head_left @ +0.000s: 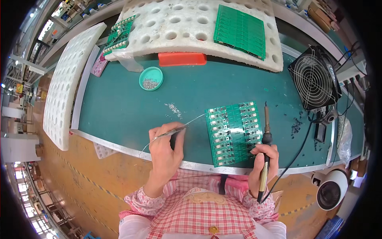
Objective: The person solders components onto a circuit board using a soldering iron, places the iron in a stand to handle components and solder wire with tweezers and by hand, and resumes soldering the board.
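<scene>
A green circuit board panel (pixel 232 133) with rows of small parts lies on the green bench mat near the front edge. My left hand (pixel 165 145), left of the board, pinches a thin strand of solder wire (pixel 194 119); the wire's free end reaches the board's upper left corner. My right hand (pixel 265 161) grips a soldering iron (pixel 267 135) by its handle, at the board's right side. The iron stands nearly upright in the picture, its tip pointing away from me and apart from the board's parts. Fingers of the right hand are beside the board's lower right corner.
Small silvery parts (pixel 173 110) lie loose beyond my left hand, below a round green dish (pixel 151 79) of similar pieces. White foam blocks (pixel 175 30) carry more boards (pixel 240 32). A red bin (pixel 182 59) sits underneath. At right stand a black fan (pixel 314 79) and cables (pixel 296 157).
</scene>
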A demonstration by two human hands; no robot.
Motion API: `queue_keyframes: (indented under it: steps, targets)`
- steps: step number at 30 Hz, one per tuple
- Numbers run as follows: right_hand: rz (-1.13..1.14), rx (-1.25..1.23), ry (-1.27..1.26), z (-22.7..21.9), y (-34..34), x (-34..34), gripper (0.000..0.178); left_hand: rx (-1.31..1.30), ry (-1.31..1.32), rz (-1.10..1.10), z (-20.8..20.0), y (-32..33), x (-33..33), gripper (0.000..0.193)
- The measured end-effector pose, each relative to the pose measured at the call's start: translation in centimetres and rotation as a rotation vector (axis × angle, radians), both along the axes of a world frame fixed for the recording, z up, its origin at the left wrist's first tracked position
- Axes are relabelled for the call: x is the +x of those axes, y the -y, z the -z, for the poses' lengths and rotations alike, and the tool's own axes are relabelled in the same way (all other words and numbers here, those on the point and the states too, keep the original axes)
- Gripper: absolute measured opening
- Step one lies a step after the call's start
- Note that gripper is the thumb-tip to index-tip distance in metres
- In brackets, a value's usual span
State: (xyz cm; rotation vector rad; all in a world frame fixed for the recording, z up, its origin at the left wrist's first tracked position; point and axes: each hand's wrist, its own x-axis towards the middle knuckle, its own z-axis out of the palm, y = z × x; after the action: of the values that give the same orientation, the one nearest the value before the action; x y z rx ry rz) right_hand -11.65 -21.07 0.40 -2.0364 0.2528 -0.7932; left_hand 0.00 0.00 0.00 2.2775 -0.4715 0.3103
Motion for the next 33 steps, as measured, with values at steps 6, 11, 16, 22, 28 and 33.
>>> queue_keyframes:
  steps: [6, 11, 16, 22, 28, 33]
  targets:
    - [0.015, 0.022, 0.0, -0.1, 0.0, -0.1, 0.017, 0.009, 0.016, 0.01, -0.1, 0.1, -0.2, 0.01]
    - [0.042, 0.15, 0.117, 0.9, -0.5, -0.8, 0.016, -0.124, -0.056, 0.052, -0.4, 1.5, -1.3, 0.01]
    - [0.039, 0.278, 0.132, 1.2, -0.8, -1.9, 0.022, -0.171, -0.137, 0.135, -0.5, 3.4, -2.4, 0.009]
    - [-0.04, 0.432, 0.134, 1.2, -0.8, -2.1, 0.025, -0.122, -0.072, 0.177, 0.0, 3.9, -2.7, 0.01]
    - [-0.096, 0.378, 0.152, 1.6, -0.4, -2.3, 0.022, -0.097, -0.01, 0.187, 0.1, 4.1, -2.7, 0.011]
    - [-0.096, 0.395, 0.155, 1.6, -0.5, -2.4, 0.022, -0.08, 0.011, 0.198, 0.0, 4.1, -2.6, 0.012]
